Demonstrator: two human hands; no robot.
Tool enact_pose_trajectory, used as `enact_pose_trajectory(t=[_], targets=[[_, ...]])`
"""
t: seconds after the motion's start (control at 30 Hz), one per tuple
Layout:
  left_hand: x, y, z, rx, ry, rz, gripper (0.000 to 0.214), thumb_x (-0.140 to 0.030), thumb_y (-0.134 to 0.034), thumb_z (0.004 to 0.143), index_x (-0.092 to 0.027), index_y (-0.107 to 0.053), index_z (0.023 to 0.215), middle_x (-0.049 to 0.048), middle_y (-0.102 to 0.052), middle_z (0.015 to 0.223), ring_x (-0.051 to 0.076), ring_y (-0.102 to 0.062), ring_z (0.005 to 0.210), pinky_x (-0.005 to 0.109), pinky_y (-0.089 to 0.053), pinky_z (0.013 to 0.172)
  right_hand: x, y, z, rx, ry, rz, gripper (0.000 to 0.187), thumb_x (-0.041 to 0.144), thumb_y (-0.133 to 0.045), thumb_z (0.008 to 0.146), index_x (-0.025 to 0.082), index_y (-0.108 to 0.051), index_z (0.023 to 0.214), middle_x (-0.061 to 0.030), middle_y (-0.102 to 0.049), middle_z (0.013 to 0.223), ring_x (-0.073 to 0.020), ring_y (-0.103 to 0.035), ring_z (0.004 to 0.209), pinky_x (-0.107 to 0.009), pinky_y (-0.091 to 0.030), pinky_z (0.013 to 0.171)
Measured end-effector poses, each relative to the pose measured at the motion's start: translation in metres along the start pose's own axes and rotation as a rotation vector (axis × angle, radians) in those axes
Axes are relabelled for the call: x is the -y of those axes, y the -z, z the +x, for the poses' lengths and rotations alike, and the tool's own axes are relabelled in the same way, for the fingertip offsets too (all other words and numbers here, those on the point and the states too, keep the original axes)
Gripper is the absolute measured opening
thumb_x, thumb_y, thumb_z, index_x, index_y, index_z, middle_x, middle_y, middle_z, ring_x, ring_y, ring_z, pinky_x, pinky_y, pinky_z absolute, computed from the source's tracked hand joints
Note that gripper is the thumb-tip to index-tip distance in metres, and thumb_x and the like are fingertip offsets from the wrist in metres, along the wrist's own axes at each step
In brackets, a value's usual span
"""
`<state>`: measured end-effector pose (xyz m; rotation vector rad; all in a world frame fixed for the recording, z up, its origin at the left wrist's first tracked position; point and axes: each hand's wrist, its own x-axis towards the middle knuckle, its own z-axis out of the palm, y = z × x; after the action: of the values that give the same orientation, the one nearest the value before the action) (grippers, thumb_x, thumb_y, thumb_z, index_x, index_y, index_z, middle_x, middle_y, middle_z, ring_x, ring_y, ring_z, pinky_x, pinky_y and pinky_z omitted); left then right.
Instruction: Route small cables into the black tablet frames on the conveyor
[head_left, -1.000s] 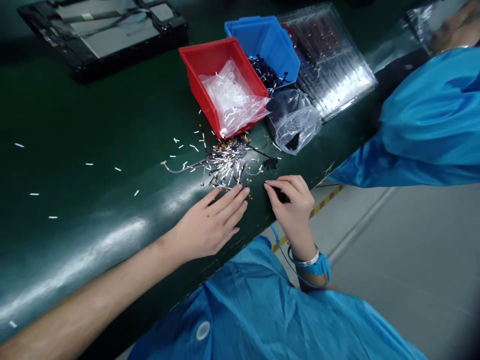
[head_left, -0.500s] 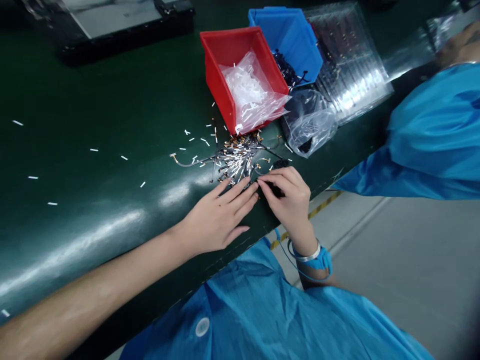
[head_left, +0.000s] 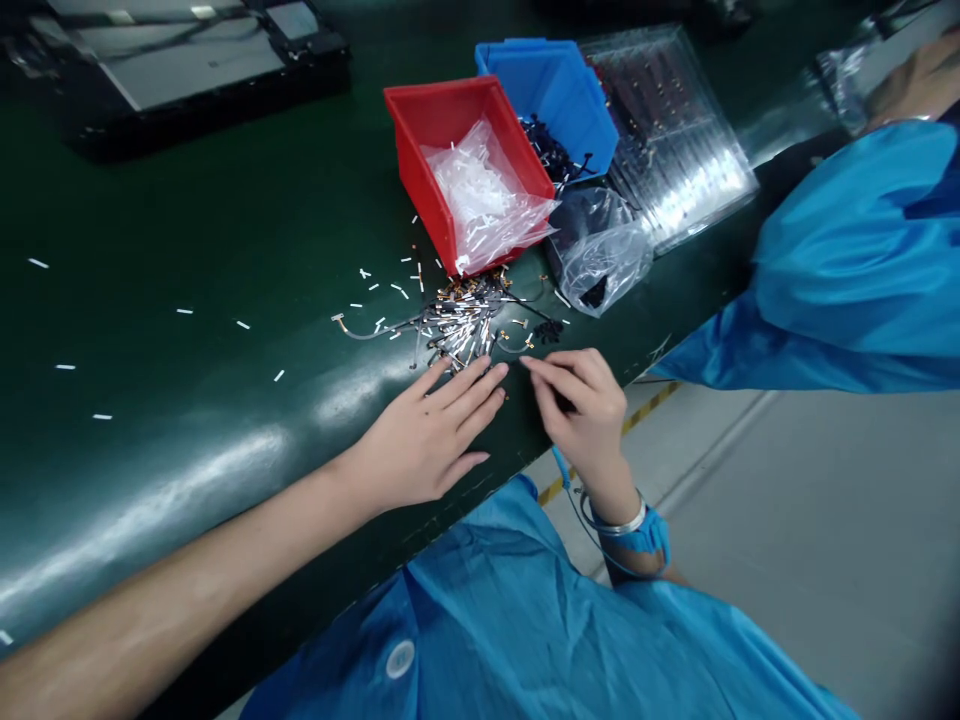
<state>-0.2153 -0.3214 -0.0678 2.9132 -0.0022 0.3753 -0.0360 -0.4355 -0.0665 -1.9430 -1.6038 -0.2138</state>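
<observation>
My left hand [head_left: 424,440] lies flat and open on the green mat, its fingertips at the near edge of a loose heap of thin cables with metal connectors [head_left: 459,325]. My right hand [head_left: 581,405] sits just to the right of it, thumb and fingers pinched around a small dark piece that is mostly hidden. A small black cluster [head_left: 549,331] lies just beyond those fingers. Short white bits [head_left: 279,375] are scattered over the mat to the left of the heap. A blue wrist strap [head_left: 645,532] circles my right wrist.
A red bin [head_left: 415,165] holding a clear bag stands behind the heap, next to a blue bin [head_left: 551,85]. Nearby lie a clear bag [head_left: 600,255] and a clear tray [head_left: 671,140]. A black-framed panel [head_left: 180,65] lies far left. A co-worker's blue sleeve [head_left: 855,270] enters at right.
My right hand has drawn back from my left fingertips, leaving a small gap. The left hand has hardly moved, and the whole view has shifted slightly.
</observation>
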Motion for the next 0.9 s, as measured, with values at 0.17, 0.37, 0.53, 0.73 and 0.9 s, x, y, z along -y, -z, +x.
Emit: enact_pose_trajectory(t=[0.17,0.37,0.53,0.73,0.9], targets=[[-0.005,0.006,-0.003,-0.189,-0.107,0.059,0.036,-0.027,-0.041,0.096,-0.005,-0.065,0.112,0.0125,-0.066,0.121,0.025,-0.058,0.116,0.038,-0.041,0.099,-0.011,-0.004,0.005,-0.133,-0.211,-0.095,0.010,0.021,-0.059,0.085,0.023,-0.068,0.081,-0.0024,-0.062,0.073,-0.0167,-0.056,0.071,-0.031,-0.045,0.061],[-0.007,0.005,-0.004,-0.216,-0.154,0.050,0.032,-0.024,-0.041,0.096,-0.008,-0.069,0.104,0.0094,-0.070,0.112,0.022,-0.063,0.107,0.035,-0.045,0.094,-0.011,-0.011,0.016,-0.079,-0.349,-0.122,0.012,0.022,-0.062,0.080,0.020,-0.062,0.069,0.0006,-0.055,0.065,-0.0152,-0.051,0.066,-0.030,-0.041,0.063],[-0.006,0.000,-0.006,-0.187,-0.149,0.047,0.033,-0.023,-0.041,0.096,-0.007,-0.068,0.107,0.0124,-0.067,0.119,0.024,-0.062,0.110,0.036,-0.045,0.092,-0.006,0.001,0.008,0.034,-0.536,0.081,0.009,0.022,-0.063,0.076,0.020,-0.063,0.067,0.0037,-0.051,0.061,-0.0118,-0.045,0.058,-0.027,-0.037,0.057],[-0.006,-0.003,-0.010,-0.136,-0.164,0.064,0.032,-0.024,-0.047,0.093,-0.007,-0.067,0.110,0.0145,-0.064,0.124,0.026,-0.059,0.115,0.037,-0.045,0.090,-0.008,0.002,-0.002,-0.053,-0.524,0.136,0.003,0.023,-0.065,0.077,0.021,-0.068,0.076,0.0025,-0.057,0.068,-0.0117,-0.047,0.061,-0.026,-0.038,0.057],[-0.009,-0.002,-0.008,-0.134,-0.149,0.071,0.033,-0.024,-0.043,0.094,-0.006,-0.066,0.110,0.0151,-0.064,0.124,0.026,-0.059,0.114,0.036,-0.043,0.090,-0.009,-0.004,-0.006,-0.139,-0.416,0.089,0.007,0.022,-0.064,0.080,0.020,-0.070,0.076,0.0001,-0.060,0.073,-0.0119,-0.049,0.062,-0.027,-0.041,0.058]])
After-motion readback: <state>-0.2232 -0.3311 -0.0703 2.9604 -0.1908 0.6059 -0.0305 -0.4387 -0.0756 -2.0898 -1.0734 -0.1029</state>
